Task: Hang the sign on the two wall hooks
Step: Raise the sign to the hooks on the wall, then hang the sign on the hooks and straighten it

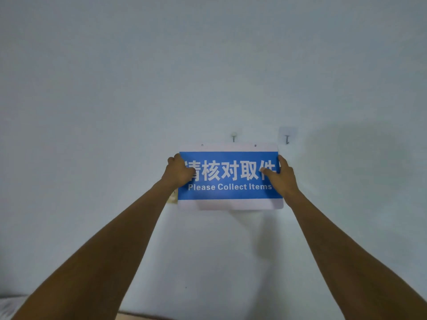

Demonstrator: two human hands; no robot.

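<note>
A blue and white sign (231, 192) reading "Please Collect Items" is held flat against the pale wall. My left hand (179, 170) grips its left edge and my right hand (280, 179) grips its right edge. Two small holes sit along the sign's white top strip. Just above the top edge is the left hook (233, 137); the right hook (287, 139) on a clear pad is above and to the right of the sign's top right corner. The sign sits below and left of the hooks, so the holes do not line up with them.
The pale wall (208, 65) fills nearly the whole view. A small yellowish patch (172, 199) shows on the wall beside the sign's lower left corner. A brownish strip (138, 316) runs along the bottom edge, with something white (9, 306) at the bottom left.
</note>
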